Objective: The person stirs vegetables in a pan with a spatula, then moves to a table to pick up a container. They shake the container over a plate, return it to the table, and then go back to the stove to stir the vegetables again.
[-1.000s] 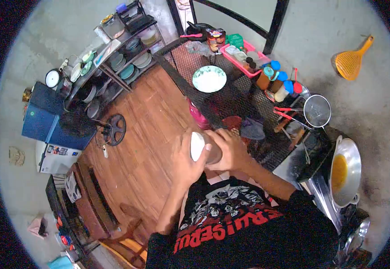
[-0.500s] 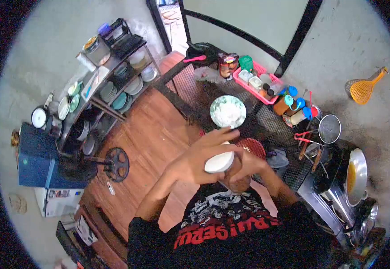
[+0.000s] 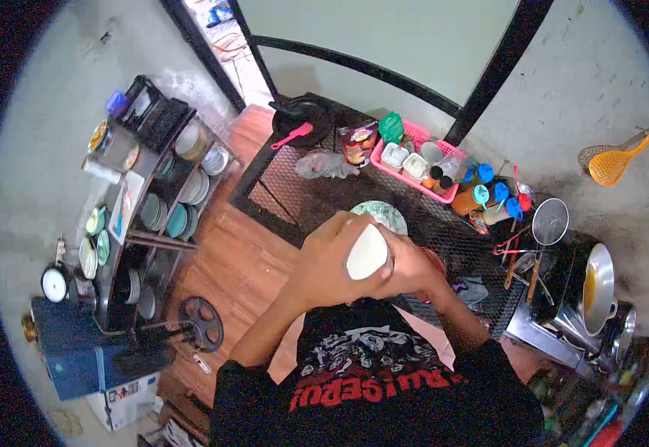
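Both hands are raised together in front of the chest, over the near edge of the mesh table. My left hand (image 3: 324, 264) wraps round a white rounded object (image 3: 368, 253), whose smooth face shows between the hands. From the other side my right hand (image 3: 412, 267) closes on the same object. What it is cannot be made out. Just beyond the hands a green-and-white bowl (image 3: 381, 214) is partly hidden by them. A red basket (image 3: 435, 262) shows only a little behind my right hand.
A pink basket (image 3: 447, 195) of containers and capped bottles (image 3: 473, 198) stand at the table's back. A strainer (image 3: 550, 221) and a wok (image 3: 599, 290) are at right. At left is a dish shelf (image 3: 162, 240); a blue cabinet (image 3: 78, 357) stands below it.
My hands have closed more tightly round the white object and now cover part of the bowl. The view has shifted, so the table and shelf appear lower and further left.
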A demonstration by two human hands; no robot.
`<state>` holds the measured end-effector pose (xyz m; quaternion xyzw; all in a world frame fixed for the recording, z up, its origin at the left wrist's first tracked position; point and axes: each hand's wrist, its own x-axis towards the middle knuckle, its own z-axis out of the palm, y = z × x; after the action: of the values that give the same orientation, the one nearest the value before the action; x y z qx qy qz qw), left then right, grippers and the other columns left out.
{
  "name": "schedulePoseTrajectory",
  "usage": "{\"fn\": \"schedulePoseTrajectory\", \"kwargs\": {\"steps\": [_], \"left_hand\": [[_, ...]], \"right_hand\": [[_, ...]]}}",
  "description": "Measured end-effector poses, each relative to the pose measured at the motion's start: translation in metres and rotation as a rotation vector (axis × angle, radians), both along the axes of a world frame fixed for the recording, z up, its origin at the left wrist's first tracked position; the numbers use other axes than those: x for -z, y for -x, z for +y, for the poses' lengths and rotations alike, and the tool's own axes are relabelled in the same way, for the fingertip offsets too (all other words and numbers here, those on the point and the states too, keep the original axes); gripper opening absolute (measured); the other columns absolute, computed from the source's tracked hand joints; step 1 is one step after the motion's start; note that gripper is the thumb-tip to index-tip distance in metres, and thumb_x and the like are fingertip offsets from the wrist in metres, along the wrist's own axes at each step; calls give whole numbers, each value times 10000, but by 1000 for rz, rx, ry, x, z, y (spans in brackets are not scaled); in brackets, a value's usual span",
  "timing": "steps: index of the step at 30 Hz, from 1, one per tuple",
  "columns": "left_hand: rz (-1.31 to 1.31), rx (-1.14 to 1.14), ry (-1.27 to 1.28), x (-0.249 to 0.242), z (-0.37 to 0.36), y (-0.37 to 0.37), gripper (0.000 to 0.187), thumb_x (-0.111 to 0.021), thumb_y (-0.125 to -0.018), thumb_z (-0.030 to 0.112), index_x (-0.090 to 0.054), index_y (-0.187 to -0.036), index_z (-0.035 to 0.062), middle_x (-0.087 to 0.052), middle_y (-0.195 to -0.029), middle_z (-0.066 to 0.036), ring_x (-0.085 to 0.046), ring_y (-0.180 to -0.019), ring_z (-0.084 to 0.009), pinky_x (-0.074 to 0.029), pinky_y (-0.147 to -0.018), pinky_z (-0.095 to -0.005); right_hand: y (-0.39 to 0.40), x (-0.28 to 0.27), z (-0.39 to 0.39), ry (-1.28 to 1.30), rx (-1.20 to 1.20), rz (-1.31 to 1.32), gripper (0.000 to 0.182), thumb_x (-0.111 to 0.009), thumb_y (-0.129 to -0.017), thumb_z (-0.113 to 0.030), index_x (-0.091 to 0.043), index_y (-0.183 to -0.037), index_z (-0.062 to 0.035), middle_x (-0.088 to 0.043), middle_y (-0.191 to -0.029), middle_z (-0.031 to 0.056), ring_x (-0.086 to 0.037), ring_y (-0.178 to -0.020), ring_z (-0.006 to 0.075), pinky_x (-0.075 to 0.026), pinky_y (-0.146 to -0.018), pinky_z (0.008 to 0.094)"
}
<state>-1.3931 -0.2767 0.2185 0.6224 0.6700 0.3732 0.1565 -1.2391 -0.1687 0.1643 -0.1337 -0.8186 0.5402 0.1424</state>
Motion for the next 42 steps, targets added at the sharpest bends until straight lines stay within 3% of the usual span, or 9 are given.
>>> {"fn": "schedulePoseTrajectory", "kwargs": {"steps": [4, 8, 12, 16, 21, 24, 30, 33, 42], "left_hand": [[-103, 432, -45, 16, 43, 66, 670, -790, -643, 303, -537, -1209, 50, -583, -1097, -194, -589, -1008, -386, -483, -873, -435], [-179, 812, 18, 18, 89, 138, 704, -777, -647, 276, -513, -1247, 20, -526, -1246, -211, -519, -1163, -391, -422, -992, -434], [63, 502, -109, 5, 132, 198, 788, -778, -696, 387, -453, -1298, -5, -515, -1263, -232, -503, -1188, -403, -406, -1006, -430], [97, 136, -57, 6, 170, 227, 770, -770, -680, 513, -516, -1211, 15, -598, -1005, -221, -621, -899, -401, -513, -759, -456], [23, 475, -154, 18, 255, 281, 639, -781, -663, 362, -556, -1144, 6, -618, -1013, -191, -624, -939, -372, -502, -785, -430], [-53, 712, -58, 29, 299, 308, 657, -770, -669, 329, -538, -1197, 14, -602, -1092, -188, -601, -1022, -363, -480, -856, -420], [191, 701, -89, 43, 334, 310, 642, -711, -773, 346, -496, -1301, 51, -553, -1251, -197, -556, -1130, -365, -447, -927, -431], [247, 245, 17, 44, 337, 291, 608, -674, -825, 420, -515, -1277, 46, -582, -1199, -202, -578, -1091, -365, -459, -905, -432], [115, 857, -147, 67, 381, 318, 553, -670, -821, 384, -546, -1264, 77, -591, -1206, -206, -570, -1115, -374, -443, -947, -430]], "right_hand": [[33, 23, 24, 358, -141, -19, 969, -885, -540, -276, -398, -1333, -9, -597, -1143, 125, -586, -1056, 234, -445, -955, 359], [88, 36, 43, 148, -46, 160, 947, -897, -535, -261, -414, -1314, -23, -594, -1140, 107, -579, -1055, 226, -437, -961, 356], [156, 23, 63, 17, 446, 36, 901, -850, -571, -342, -431, -1296, -10, -600, -1121, 205, -595, -1068, 338, -462, -936, 399], [217, 22, 109, -436, 649, 89, 978, -848, -517, -397, -417, -1306, -10, -583, -1113, 235, -582, -1034, 398, -472, -871, 470], [255, 25, 181, -35, 490, 132, 943, -857, -560, -338, -400, -1317, -10, -599, -1131, 197, -587, -1064, 357, -463, -917, 425], [264, 29, 208, 501, 155, 234, 978, -892, -529, -157, -382, -1351, -10, -560, -1243, 110, -530, -1149, 220, -400, -1022, 388], [282, 67, 245, -17, 525, 190, 1027, -876, -526, -388, -379, -1328, 17, -574, -1198, 213, -552, -1133, 335, -422, -987, 407], [290, 59, 247, -251, 810, -15, 934, -868, -513, -367, -415, -1236, 14, -580, -1098, 262, -553, -1032, 448, -457, -883, 472], [284, 94, 283, 267, 360, 323, 1008, -896, -476, -252, -404, -1324, -17, -595, -1171, 178, -573, -1090, 282, -441, -960, 387]]}}
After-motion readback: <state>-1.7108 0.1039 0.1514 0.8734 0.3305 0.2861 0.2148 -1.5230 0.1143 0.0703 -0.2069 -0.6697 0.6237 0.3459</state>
